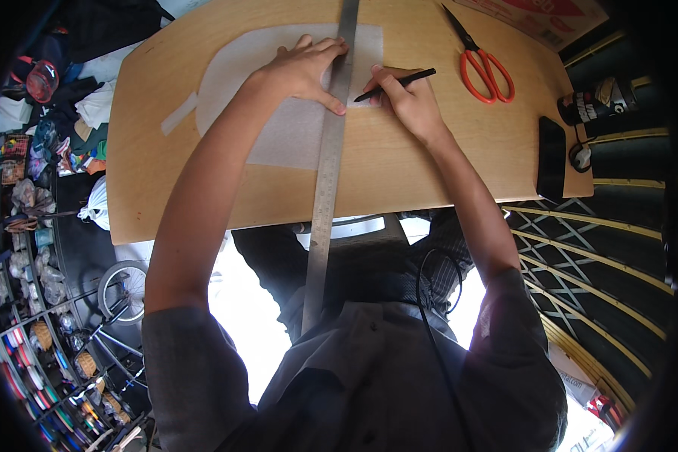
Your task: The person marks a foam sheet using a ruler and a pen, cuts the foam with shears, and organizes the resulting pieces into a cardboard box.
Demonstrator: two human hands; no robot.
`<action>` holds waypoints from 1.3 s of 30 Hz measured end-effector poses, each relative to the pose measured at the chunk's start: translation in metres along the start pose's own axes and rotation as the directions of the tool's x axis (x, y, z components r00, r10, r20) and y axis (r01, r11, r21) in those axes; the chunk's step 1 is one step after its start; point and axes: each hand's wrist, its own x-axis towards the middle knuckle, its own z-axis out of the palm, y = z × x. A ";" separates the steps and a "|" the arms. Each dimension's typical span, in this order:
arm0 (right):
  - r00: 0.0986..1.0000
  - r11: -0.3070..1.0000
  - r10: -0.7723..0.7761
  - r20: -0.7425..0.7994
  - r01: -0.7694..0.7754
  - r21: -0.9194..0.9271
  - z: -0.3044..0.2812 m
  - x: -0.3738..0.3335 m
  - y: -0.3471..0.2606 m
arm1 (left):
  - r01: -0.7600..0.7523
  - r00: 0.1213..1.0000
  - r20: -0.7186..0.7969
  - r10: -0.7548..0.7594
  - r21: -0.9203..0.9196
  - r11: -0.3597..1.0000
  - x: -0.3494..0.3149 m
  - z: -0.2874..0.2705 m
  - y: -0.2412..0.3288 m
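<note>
Left hand: mine, fingers spread wide, thumb and fingertips on the ruler, nothing gripped.
Right hand: mine, fingers closed around a black pen, tip just beside the ruler's right edge.
Ruler: long, metal, across the sheet, near end past the table edge.
Sheet: pale, curved at left, flat on the wooden table.
Scissors: orange-handled, right of my pen, blades parted slightly.
Strip: pale, left of the sheet.

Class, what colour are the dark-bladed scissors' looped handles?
The looped handles are orange-red; best view: head.
</note>
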 end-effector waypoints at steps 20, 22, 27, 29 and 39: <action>0.997 0.991 0.057 -0.060 -0.049 0.126 -0.017 -0.007 -0.004 | -0.008 1.000 -0.006 0.008 0.002 1.000 0.001 0.002 -0.002; 0.999 0.991 -0.011 -0.030 0.015 0.130 -0.018 -0.018 -0.001 | -0.008 1.000 -0.011 0.008 -0.001 1.000 0.000 0.002 -0.001; 0.999 0.999 0.035 -0.004 -0.035 -0.002 -0.020 -0.024 0.003 | -0.003 0.999 -0.032 0.003 -0.018 1.000 0.001 0.005 -0.004; 1.000 1.000 0.028 -0.011 -0.028 0.000 -0.020 -0.025 0.002 | -0.007 0.999 -0.052 0.007 -0.003 1.000 0.002 0.010 -0.006; 0.998 0.998 -0.040 -0.051 0.038 -0.042 -0.020 -0.024 0.009 | -0.010 0.999 -0.048 0.009 -0.013 1.000 0.004 0.009 -0.005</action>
